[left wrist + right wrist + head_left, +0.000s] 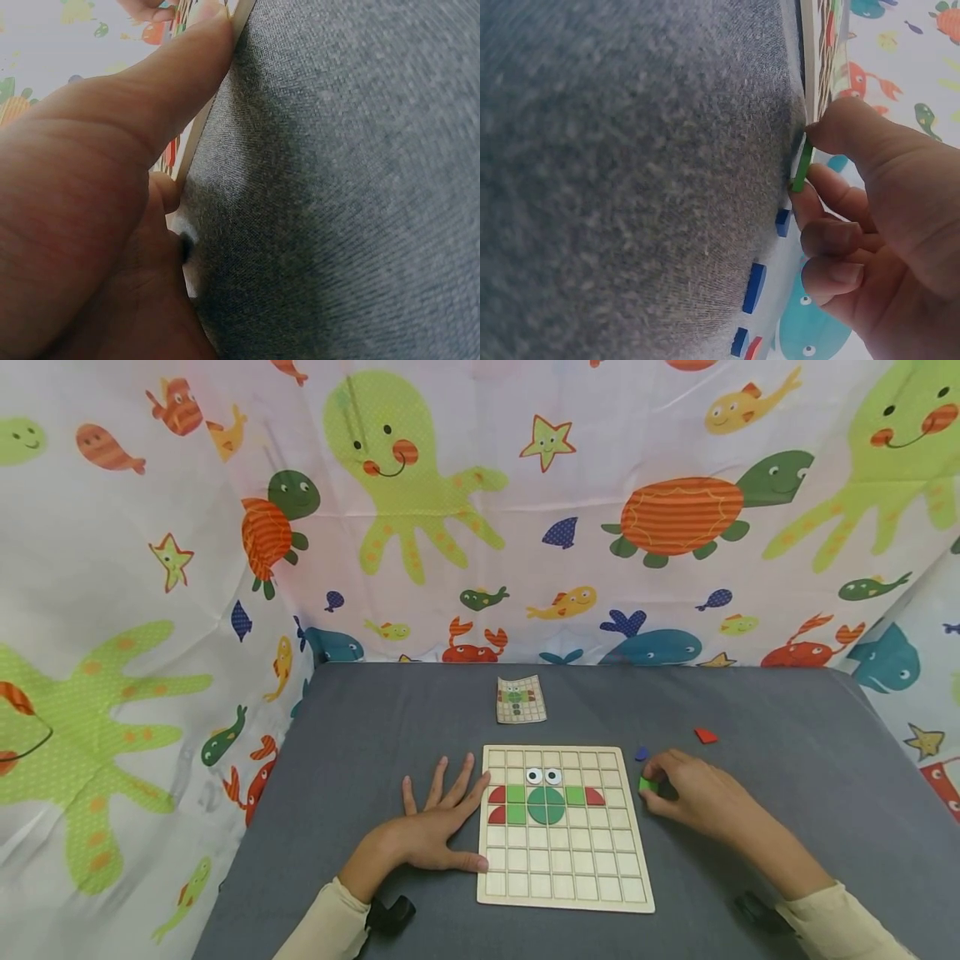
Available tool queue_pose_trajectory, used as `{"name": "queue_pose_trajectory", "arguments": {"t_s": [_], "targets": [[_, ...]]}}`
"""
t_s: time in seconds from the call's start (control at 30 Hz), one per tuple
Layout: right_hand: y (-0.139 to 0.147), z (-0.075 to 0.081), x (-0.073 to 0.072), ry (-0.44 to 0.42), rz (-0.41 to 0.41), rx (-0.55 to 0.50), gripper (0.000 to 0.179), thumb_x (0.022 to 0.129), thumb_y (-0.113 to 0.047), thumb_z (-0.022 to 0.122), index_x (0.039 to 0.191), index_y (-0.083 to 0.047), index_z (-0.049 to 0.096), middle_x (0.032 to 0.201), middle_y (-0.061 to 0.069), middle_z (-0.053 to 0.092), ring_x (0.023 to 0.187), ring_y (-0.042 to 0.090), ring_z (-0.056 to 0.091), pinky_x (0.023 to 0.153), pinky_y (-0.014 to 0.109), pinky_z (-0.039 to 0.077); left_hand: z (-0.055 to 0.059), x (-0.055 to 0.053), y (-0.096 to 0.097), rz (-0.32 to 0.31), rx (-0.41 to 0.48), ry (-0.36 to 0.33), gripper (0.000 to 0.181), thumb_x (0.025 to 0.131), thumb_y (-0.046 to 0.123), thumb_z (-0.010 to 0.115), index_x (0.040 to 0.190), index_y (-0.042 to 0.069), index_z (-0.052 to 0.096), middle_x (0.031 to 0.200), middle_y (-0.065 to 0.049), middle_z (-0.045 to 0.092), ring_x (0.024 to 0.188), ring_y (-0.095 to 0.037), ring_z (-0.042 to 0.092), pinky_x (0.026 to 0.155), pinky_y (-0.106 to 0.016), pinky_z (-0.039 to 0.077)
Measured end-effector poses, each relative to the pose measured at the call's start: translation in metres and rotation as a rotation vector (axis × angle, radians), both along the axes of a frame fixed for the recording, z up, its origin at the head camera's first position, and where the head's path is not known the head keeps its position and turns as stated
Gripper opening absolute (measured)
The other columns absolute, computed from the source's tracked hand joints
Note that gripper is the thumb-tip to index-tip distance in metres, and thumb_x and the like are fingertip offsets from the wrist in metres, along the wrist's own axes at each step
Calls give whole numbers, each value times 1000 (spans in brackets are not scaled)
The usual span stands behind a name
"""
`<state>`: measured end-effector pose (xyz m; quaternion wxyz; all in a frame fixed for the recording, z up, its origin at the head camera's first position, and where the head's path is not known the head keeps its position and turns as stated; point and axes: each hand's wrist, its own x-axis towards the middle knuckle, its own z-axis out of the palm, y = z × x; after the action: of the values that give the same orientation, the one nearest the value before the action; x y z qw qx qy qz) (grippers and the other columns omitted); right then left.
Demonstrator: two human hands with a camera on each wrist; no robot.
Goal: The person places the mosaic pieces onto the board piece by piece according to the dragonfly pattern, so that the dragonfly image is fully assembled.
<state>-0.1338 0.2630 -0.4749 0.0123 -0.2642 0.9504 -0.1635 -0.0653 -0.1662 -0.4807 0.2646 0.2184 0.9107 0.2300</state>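
A wooden grid board [562, 885] lies on the grey cloth, with green squares, red quarter-rounds, a green circle of quarter pieces and two eye tiles in its cells. My left hand [431, 835] rests at its left edge, fingers spread; in the left wrist view the thumb [180, 71] presses on the rim. To the right of the board my right hand [697, 793] pinches a green square tile [648, 785] between thumb and fingers. The right wrist view shows this green tile [802, 166] edge-on, low over the cloth.
A small printed pattern card [521, 700] lies behind the board. Beyond the right hand are a blue piece [642, 753] and a red piece [706, 736]. Several blue pieces [754, 288] show in the right wrist view. A sea-animal curtain [480, 527] hangs behind the table.
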Motion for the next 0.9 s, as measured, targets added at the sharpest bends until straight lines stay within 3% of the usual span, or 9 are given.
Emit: {"name": "queue_pose_trajectory", "arguments": {"t_s": [0.37,0.67,0.9], "targets": [[-16,9,14,54,36,-36,27,89,-26,87,110,-13,75,104,-5,66,79,5,60,63,29,55,2,1,-1,0,7,-3,117,90,71,72,172,32,-2,175,-1,-25,155,-41,-33,105,-83,-25],[-34,12,23,105,136,-115,29,87,-22,88,110,-15,73,104,-7,66,74,3,61,59,23,52,2,1,-1,2,13,-9,117,89,73,71,172,34,-3,175,1,-27,155,-39,-34,105,-83,-25],[-47,8,29,109,194,-141,27,89,-22,88,110,-17,73,109,-7,66,63,-4,47,53,19,44,3,0,-1,1,7,-12,117,89,73,70,172,34,-4,174,1,-27,155,-38,-34,105,-82,-26]]}}
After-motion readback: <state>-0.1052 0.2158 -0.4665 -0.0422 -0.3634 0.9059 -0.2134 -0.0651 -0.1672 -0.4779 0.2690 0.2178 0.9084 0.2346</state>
